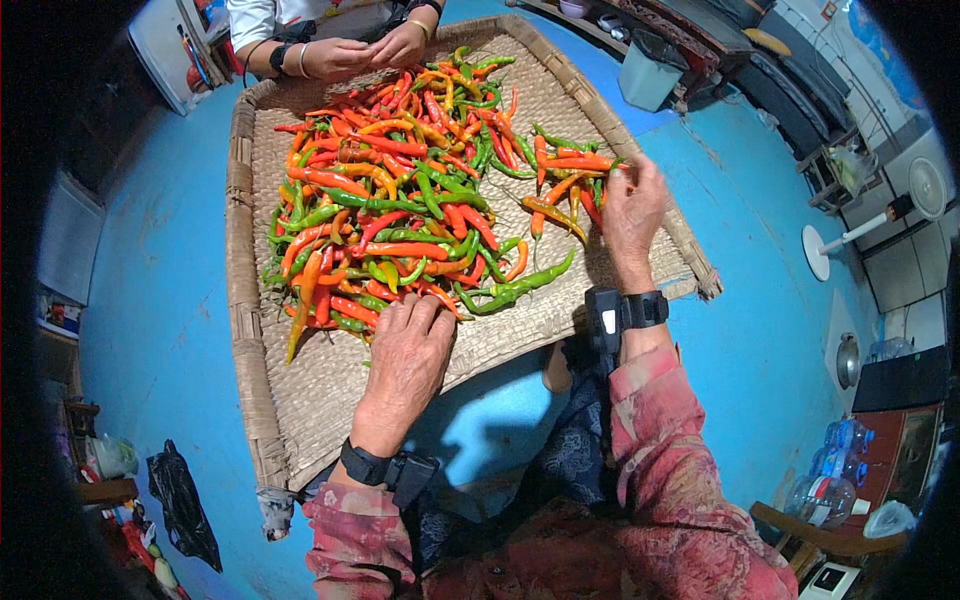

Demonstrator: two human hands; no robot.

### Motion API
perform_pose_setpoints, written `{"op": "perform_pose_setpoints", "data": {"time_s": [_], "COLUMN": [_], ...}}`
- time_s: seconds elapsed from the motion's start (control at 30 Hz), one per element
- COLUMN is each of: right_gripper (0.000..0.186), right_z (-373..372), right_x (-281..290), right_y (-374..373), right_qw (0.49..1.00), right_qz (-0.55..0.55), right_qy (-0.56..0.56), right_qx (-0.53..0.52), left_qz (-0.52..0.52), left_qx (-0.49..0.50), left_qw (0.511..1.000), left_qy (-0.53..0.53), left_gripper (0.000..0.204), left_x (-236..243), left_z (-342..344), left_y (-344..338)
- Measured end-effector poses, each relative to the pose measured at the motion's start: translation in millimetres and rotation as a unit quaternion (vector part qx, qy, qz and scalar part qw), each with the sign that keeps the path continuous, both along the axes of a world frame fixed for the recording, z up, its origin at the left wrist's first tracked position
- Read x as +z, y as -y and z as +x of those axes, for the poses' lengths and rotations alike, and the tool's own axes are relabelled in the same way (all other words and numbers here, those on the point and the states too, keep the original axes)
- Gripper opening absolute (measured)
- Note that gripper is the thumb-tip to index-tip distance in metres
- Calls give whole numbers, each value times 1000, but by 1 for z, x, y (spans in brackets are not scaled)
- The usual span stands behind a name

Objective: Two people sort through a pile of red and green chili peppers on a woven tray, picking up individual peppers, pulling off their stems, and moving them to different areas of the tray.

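A large heap of red, orange and green chili peppers (395, 215) covers much of a woven bamboo tray (520, 365). At the heap's near edge is my left hand (410, 345), its fingers bent down against the chilies and their tips hidden. My right hand (633, 210) is over the tray's right side, fingers closed around the stem end of an orange-red chili pepper (578, 163). Beside it lies a smaller group of chilies (552, 210), apart from the main heap. Between my hands, long green chilies (520, 288) rest on bare weave.
Across the tray, another person's hands (365, 52) meet above its far edge. On the blue floor (160, 290) stand a pale bin (650, 75) at far right and a white fan (860, 225) at right. A black plastic bag (183, 505) lies at left, and large bottles (835, 470) stand at lower right.
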State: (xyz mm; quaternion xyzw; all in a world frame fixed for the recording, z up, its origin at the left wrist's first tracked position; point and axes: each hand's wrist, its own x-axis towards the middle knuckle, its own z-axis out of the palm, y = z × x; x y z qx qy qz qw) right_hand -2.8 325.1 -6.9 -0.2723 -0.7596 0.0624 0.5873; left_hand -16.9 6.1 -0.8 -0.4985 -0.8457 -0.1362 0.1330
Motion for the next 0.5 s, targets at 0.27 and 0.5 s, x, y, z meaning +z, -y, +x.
{"op": "perform_pose_setpoints", "data": {"time_s": [0.27, 0.5], "right_gripper": [26, 17], "right_z": [10, 11], "right_x": [2, 4], "right_y": [48, 62], "right_qw": [742, 768], "right_qz": [-76, -53], "right_qy": [441, 464], "right_qx": [499, 439], "left_qz": [-2, 5], "left_qx": [-3, -3], "left_qw": [1000, 1000], "left_qy": [15, 4], "left_gripper": [25, 25], "left_x": [1, 1], "left_z": [1, 0], "left_y": [1, -3]}}
